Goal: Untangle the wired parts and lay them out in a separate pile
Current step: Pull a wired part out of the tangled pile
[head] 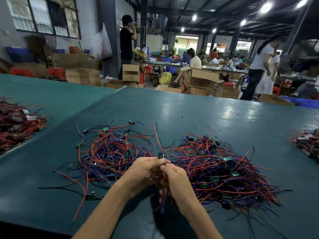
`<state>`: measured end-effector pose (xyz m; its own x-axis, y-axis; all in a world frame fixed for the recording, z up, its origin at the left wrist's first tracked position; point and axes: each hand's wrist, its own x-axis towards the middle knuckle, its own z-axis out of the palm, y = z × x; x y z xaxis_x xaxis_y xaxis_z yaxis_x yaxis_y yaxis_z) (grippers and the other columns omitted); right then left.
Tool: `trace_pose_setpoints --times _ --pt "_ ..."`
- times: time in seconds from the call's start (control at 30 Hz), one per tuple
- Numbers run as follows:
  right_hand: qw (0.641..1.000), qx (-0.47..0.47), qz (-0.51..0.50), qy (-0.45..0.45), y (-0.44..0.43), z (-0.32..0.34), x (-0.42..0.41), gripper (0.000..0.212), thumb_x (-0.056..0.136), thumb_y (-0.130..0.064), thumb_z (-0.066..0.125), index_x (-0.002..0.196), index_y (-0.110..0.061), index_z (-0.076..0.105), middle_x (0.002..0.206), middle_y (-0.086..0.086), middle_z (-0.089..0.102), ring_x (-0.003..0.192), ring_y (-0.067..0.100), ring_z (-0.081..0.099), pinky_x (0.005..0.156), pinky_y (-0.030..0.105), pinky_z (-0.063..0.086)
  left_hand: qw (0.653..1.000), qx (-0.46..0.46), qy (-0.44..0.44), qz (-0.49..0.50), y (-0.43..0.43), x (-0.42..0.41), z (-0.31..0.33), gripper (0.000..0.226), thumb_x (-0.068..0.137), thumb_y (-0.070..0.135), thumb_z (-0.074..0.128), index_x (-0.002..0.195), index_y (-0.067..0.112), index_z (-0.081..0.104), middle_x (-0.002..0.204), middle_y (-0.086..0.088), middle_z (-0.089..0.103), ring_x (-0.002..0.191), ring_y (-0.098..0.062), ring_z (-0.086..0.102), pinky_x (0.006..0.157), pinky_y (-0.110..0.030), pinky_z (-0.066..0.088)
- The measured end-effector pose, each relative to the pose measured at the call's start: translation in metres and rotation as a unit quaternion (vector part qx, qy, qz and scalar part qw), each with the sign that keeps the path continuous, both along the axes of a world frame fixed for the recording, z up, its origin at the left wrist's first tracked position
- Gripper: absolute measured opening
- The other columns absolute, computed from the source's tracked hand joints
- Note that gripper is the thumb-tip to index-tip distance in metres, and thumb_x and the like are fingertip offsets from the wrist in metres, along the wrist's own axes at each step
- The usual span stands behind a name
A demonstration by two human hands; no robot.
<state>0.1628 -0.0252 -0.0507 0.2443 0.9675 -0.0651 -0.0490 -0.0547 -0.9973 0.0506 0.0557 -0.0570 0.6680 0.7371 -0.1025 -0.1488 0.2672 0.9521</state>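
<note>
Two heaps of small green circuit boards with red, blue and black wires lie on the green table (198, 109). The left heap (110, 152) is looser and spread out; the right heap (222, 169) is denser. Between them, my left hand (143, 171) and my right hand (174, 180) meet above the table, both pinching one wired part (160, 155), a small dark component. Its red and black wires (158, 135) stick up and away from my fingers. A blue wire hangs below my right hand.
A single board with a red wire (90, 196) lies near my left forearm. Darker red wire bundles sit at the far left (15, 126) and far right (307, 140) of the table. Beyond the table are cardboard boxes, red stools and several people.
</note>
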Motion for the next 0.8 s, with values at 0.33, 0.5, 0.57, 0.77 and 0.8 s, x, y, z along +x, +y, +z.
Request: trace_pose_setpoints --times 0.33,0.5,0.57,0.77,0.8 --pt "0.999 -0.003 0.017 0.038 -0.007 -0.005 -0.012 0.037 0.11 -0.02 0.04 0.081 -0.001 0.056 0.055 0.01 0.052 0.043 0.023 0.052 0.044 0.034 0.053 0.988 -0.065 -0.018 0.142 0.01 0.017 0.009 0.019 0.105 0.008 0.05 0.103 -0.005 0.062 0.08 -0.013 0.075 0.068 -0.021 0.074 0.076 -0.039 0.059" --pt "0.998 0.024 0.051 0.038 -0.017 -0.011 -0.013 0.038 0.109 -0.018 0.04 0.081 0.002 0.055 0.057 0.015 0.057 0.047 0.027 0.058 0.048 0.035 0.055 0.984 -0.061 0.004 0.165 0.022 0.022 0.02 0.019 0.105 0.008 0.048 0.096 -0.002 0.062 0.066 -0.006 0.071 0.059 -0.016 0.071 0.065 -0.035 0.062" --pt "0.997 0.029 0.06 0.025 -0.02 -0.011 -0.012 0.038 0.109 -0.019 0.04 0.081 0.001 0.055 0.058 0.015 0.057 0.049 0.028 0.059 0.048 0.035 0.055 0.983 -0.05 0.017 0.176 0.027 0.023 0.022 0.019 0.105 0.009 0.049 0.096 0.0 0.062 0.066 -0.005 0.071 0.061 -0.017 0.071 0.069 -0.037 0.061" --pt "0.998 0.02 0.043 -0.048 -0.02 -0.018 -0.002 0.04 0.109 -0.026 0.043 0.081 -0.004 0.06 0.059 0.011 0.061 0.053 0.029 0.064 0.043 0.032 0.053 0.98 -0.02 0.017 0.198 0.033 0.024 0.021 0.018 0.105 0.009 0.051 0.102 -0.004 0.063 0.07 -0.007 0.072 0.065 -0.021 0.072 0.066 -0.037 0.062" --pt "0.998 0.017 0.032 -0.06 -0.019 -0.02 0.0 0.039 0.109 -0.026 0.044 0.082 -0.003 0.062 0.059 0.011 0.061 0.054 0.029 0.065 0.041 0.031 0.052 0.981 -0.014 0.002 0.195 0.034 0.024 0.021 0.018 0.104 0.009 0.052 0.106 -0.005 0.063 0.073 -0.009 0.073 0.069 -0.022 0.073 0.068 -0.039 0.063"
